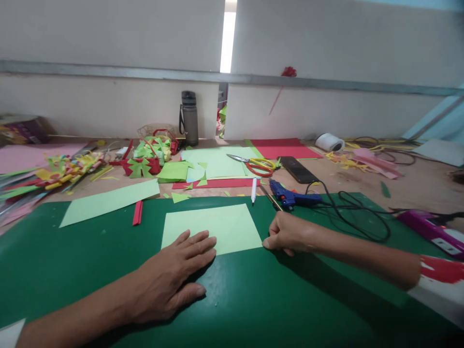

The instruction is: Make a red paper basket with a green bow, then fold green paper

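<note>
A light green paper sheet [221, 224] lies flat on the dark green cutting mat [253, 299]. My left hand [174, 270] rests palm down with its fingers stretched out, the fingertips on the sheet's near edge. My right hand [288, 233] is closed in a pinch at the sheet's near right corner. A thin stick [271, 198] pokes out just beyond that hand; whether the hand holds it I cannot tell.
A blue glue gun [292, 197] with its black cable [355, 212], a white marker [253, 190], scissors [255, 164], a black phone [297, 169] and a grey bottle [189, 117] lie beyond the mat. Paper scraps and a red basket [145, 159] crowd the left. A purple tool [431, 232] sits right.
</note>
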Motion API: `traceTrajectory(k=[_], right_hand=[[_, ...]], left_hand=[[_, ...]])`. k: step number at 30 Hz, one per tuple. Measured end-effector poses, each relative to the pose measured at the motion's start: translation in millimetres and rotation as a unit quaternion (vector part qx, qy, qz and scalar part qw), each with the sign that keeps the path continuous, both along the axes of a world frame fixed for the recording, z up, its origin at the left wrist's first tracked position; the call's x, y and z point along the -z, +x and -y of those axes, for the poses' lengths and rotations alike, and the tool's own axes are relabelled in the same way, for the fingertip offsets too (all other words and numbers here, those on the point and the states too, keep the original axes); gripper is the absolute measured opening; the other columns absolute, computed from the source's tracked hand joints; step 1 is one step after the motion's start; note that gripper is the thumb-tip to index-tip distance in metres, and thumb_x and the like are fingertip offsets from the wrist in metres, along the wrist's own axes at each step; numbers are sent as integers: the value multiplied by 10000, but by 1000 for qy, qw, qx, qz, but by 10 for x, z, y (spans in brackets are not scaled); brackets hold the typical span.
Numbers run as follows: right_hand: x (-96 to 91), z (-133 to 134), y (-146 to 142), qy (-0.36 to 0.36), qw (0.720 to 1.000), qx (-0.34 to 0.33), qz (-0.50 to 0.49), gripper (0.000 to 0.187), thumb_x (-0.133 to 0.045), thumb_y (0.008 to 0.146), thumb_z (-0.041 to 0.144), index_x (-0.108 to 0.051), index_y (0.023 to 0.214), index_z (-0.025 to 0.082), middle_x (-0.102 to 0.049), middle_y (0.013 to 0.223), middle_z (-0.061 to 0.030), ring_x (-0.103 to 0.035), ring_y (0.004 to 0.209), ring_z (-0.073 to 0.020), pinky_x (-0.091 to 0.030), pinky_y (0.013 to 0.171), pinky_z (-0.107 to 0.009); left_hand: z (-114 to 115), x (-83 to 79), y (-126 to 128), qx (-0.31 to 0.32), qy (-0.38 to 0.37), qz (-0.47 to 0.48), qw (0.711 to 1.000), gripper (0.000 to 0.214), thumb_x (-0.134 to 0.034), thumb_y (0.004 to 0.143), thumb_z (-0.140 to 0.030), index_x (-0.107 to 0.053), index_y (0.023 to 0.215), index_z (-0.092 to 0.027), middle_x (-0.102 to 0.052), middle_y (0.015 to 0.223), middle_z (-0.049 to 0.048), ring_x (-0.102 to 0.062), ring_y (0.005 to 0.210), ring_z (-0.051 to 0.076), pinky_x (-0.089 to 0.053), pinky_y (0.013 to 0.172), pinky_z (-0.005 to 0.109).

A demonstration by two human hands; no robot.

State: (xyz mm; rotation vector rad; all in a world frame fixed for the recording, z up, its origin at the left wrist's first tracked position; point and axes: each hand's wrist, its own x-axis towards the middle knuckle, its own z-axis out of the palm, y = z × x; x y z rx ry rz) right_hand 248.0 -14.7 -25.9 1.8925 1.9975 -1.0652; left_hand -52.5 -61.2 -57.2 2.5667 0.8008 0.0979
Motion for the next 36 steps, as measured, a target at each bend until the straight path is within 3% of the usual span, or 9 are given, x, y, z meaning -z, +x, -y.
traceTrajectory(k=[5,8,14,16,18,21,25,29,36], right_hand=[[-143,103,-1,133,989,-63,-10,204,-553,762,234,-554,569,167,-567,541,1,-434,489,-104,-275,484,-226],[-141,196,-219,232,954,-179,-61,175,-509,837,224,-657,756,177,-629,669,-14,-498,599,-123,-311,572,-228],[56,190,-509,249,940,-222,-63,95,-612,786,228,-693,765,184,-674,664,-34,-559,620,-141,-306,562,-228],[104,158,-517,259,941,-211,-59,94,-618,785,237,-696,769,186,-678,661,-34,-565,612,-141,-300,550,-227],[136,137,-517,268,941,-200,-55,89,-626,782,243,-697,775,188,-682,665,-32,-572,610,-141,-295,545,-226],[164,132,-526,273,942,-187,-50,82,-640,773,249,-697,776,190,-691,684,-34,-585,633,-151,-293,552,-231],[167,150,-540,273,943,-182,-52,92,-634,780,254,-694,752,191,-691,683,-37,-579,630,-154,-281,546,-236],[179,164,-536,275,943,-179,-57,90,-633,781,250,-689,743,191,-683,662,-30,-567,601,-145,-276,536,-235],[227,164,-510,289,938,-180,-67,69,-640,776,245,-687,757,197,-684,676,-26,-579,630,-152,-294,555,-233]], left_hand=[[-67,-56,68,20,4,-17,1000,549,-402,939,-447,-280,1443,-267,-234,1516,58,-144,1398,307,-129,1107,581],[-153,-97,123,57,33,-29,997,535,-425,930,-424,-313,1428,-265,-249,1513,70,-160,1394,324,-160,1092,591],[-379,-110,49,94,103,-50,989,396,-378,957,-308,-420,1351,-303,-314,1488,90,-223,1374,342,-177,1060,620],[-410,-142,35,36,90,-36,995,342,-421,936,-265,-508,1266,-289,-370,1459,89,-253,1361,342,-137,1067,618],[-394,-206,75,-96,21,-1,995,275,-474,897,-255,-585,1148,-230,-483,1369,104,-350,1309,324,-184,1077,557],[-336,-318,229,-280,-109,15,954,285,-408,895,-319,-619,920,-129,-670,983,135,-620,951,257,-475,839,399],[-376,-366,465,-306,-272,-38,911,296,-468,830,-351,-574,651,-141,-615,568,19,-555,440,116,-426,424,207],[-539,-323,608,-316,-350,-88,878,305,-562,762,-330,-549,519,-145,-558,449,-1,-504,357,101,-386,364,191],[-629,-350,639,-329,-364,-136,861,356,-628,730,-344,-553,442,-148,-555,407,7,-496,343,106,-393,380,211]])
